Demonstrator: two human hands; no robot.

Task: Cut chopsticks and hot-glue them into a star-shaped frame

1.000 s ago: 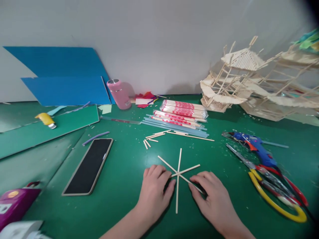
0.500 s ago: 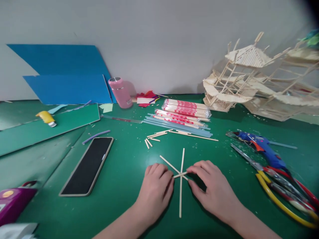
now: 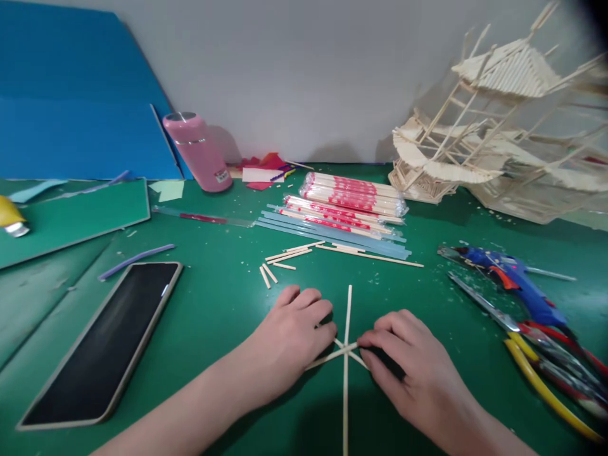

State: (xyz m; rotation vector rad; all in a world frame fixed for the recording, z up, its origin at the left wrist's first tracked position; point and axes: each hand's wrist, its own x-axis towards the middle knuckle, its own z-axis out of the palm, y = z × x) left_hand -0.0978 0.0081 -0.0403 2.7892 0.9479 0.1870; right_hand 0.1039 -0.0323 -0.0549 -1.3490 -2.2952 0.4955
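Three thin wooden sticks [image 3: 346, 396] cross at one spot on the green table, making a star; one runs straight away from me. My left hand [image 3: 297, 335] is closed at the star's left side, its fingers on the slanting stick that points to the far left and hiding most of that arm. At the right, my right hand [image 3: 411, 364] pinches the end of another crossing stick between thumb and index finger. Beyond the hands lie several short cut sticks [image 3: 289, 254] and one longer stick.
Farther back lie blue glue sticks [image 3: 332, 233] and wrapped chopsticks [image 3: 351, 193]. A blue glue gun [image 3: 515, 278] and yellow-handled pliers [image 3: 532, 373] are at right, below a stick-built pagoda model [image 3: 503, 69]. Left are a phone [image 3: 104, 342] and pink bottle [image 3: 202, 152].
My left hand has shifted from the left-pointing stick to the far-left one. The right hand keeps its pinch. The view has moved closer to the table.
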